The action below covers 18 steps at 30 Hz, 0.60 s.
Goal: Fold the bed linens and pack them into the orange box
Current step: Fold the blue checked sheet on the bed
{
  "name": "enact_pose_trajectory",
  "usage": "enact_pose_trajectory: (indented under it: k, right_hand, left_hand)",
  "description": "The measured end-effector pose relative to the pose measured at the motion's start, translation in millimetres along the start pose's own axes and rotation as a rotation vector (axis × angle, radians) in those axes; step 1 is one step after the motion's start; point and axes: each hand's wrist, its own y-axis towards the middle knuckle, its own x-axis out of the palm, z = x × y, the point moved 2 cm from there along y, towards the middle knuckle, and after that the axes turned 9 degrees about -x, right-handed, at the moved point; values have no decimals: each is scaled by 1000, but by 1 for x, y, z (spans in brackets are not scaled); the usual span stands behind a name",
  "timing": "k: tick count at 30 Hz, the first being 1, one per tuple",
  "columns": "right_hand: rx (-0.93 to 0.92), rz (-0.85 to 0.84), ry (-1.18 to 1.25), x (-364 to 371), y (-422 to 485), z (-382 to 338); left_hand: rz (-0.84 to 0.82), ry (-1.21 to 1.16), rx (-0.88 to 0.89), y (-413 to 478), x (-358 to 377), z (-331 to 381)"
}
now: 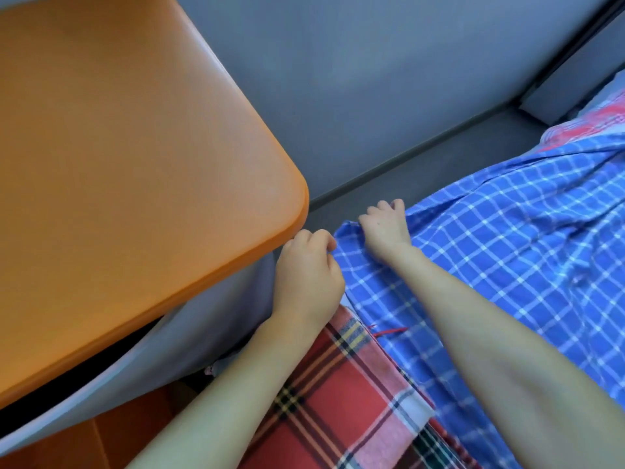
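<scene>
Gripping blue sheet [507, 252]: right hand [385, 230] | left hand [306, 267]: pinching its edge

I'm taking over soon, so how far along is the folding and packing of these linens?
Done: nothing visibly; the blue checked sheet lies rumpled and unfolded. In hand: the right hand grips its corner, the left hand pinches the edge alongside. Left: folding it and the red plaid blanket, then packing both into the orange-lidded box, whose inside is hidden.
</scene>
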Motion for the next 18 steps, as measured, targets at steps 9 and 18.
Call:
enact_pose_trajectory:
  k: [9,18]
  right_hand:
    - [-16,581,430,-137,-150,35]
    - [208,528,354,-214,-277,48]
  left_hand:
    - [-129,172,423,-17,-1,62]
    - [-482,21,505,-81,-42,144]
